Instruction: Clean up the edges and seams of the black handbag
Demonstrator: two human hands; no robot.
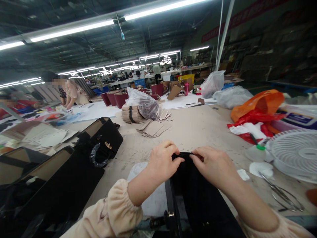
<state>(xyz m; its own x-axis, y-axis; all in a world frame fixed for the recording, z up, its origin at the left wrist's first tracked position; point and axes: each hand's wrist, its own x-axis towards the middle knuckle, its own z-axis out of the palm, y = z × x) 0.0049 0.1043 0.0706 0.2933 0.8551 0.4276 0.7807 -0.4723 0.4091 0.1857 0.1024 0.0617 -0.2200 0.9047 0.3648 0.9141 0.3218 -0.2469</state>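
Observation:
A black handbag [195, 201] stands right in front of me on the worktable [195, 129]. My left hand [162, 162] and my right hand [214, 165] both pinch the bag's top edge from either side, fingers closed on it and fingertips almost touching at the middle. A gold fitting shows on the bag's near side. My sleeves are pale peach. A white sheet [153, 198] lies under the bag.
Several black handbags [104, 138] lie at the left. Cardboard pieces [153, 127] and a plastic bag [145, 104] sit ahead. At right are a white fan [296, 153], scissors [282, 193], a glue bottle [256, 152] and orange and red bags [257, 109]. Other people work far left.

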